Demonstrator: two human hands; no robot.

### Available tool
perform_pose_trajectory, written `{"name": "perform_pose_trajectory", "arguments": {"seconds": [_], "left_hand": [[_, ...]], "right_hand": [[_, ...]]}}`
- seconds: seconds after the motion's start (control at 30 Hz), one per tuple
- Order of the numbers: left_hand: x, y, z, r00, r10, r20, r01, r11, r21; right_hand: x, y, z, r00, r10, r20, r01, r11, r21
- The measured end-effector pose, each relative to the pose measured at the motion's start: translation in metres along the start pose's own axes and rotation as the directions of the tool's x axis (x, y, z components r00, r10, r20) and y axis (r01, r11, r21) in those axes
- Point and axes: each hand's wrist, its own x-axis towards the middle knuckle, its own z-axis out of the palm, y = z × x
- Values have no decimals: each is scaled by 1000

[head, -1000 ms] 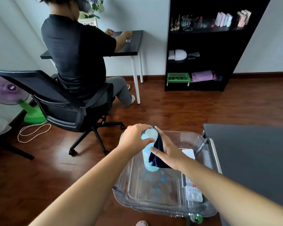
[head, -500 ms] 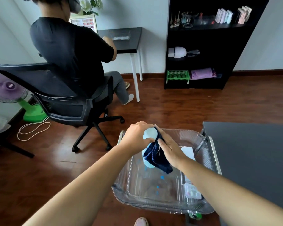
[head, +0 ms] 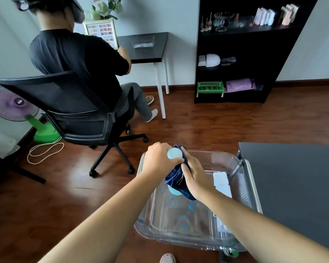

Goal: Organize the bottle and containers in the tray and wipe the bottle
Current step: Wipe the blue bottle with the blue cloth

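Observation:
A pale blue bottle [head: 174,153] stands upright over the clear plastic tray [head: 241,179]. My left hand [head: 158,158] grips its top from the left. My right hand [head: 195,174] presses a dark blue cloth [head: 176,179] against the bottle's right side, so most of the bottle's body is hidden. Only the rounded cap and the base show. White flat containers [head: 221,184] lie along the tray's right side, and a small clear box [head: 223,227] sits near its front right corner.
The tray rests on a metal-framed cart [head: 254,183] beside a dark table [head: 292,179] at right. A person sits in a black office chair [head: 80,114] ahead on the left. A black shelf unit [head: 241,54] stands at the back, a fan [head: 13,109] at far left.
The cloth has spread down over more of the bottle's side, and my right hand has slid lower along it. The seated person has leaned away from the desk.

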Motion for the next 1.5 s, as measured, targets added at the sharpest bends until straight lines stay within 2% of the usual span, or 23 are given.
{"name": "perform_pose_trajectory", "arguments": {"seconds": [0.17,0.27,0.4,0.47,0.57,0.63,0.7,0.77,0.83,0.9,1.0,1.1,1.17,1.23,1.3,1.37,1.5], "left_hand": [[4,1,-4,997,39,70,-40,999,17],[6,3,-9,993,57,99,-61,997,41],[10,0,-14,981,90,170,-97,995,37],[13,0,-15,974,109,201,-113,993,13],[13,1,-14,972,110,209,-112,994,-3],[8,3,-7,987,85,133,-81,996,-40],[3,4,1,1000,3,23,-1,998,-70],[2,6,7,999,-42,-23,40,997,-69],[7,8,6,1000,-16,-5,16,998,-63],[11,8,2,997,39,63,-35,998,-55],[16,6,-4,978,111,177,-103,993,-54],[18,3,-5,962,160,221,-137,984,-117],[15,1,-2,964,164,210,-133,979,-153],[10,1,4,985,120,127,-99,982,-162],[3,2,9,999,52,12,-50,991,-128],[-1,6,12,999,11,-46,-14,998,-66],[3,8,9,999,48,17,-48,999,-5]], "right_hand": [[-3,4,-5,999,-38,11,37,998,59],[16,1,-17,991,-73,108,62,992,107],[27,1,-33,960,-101,261,86,994,68],[20,1,-32,969,-93,228,85,995,46],[-1,4,-14,997,-68,47,72,993,-90],[-13,6,-5,995,-89,-34,83,986,-146],[-16,8,-4,993,-111,-34,105,983,-147],[-13,9,-8,995,-103,-17,100,987,-128],[-7,9,-12,997,-78,8,78,996,-47],[3,7,-18,996,-74,57,71,996,44],[24,5,-34,982,-83,171,70,994,81],[27,8,-43,960,-76,269,39,989,141],[18,7,-40,972,-74,221,44,989,141],[11,5,-32,990,-67,122,55,993,100],[6,2,-24,998,-54,43,51,996,70],[1,0,-18,999,-34,-11,34,998,45],[-8,6,-12,998,-25,-51,23,999,-22]]}}
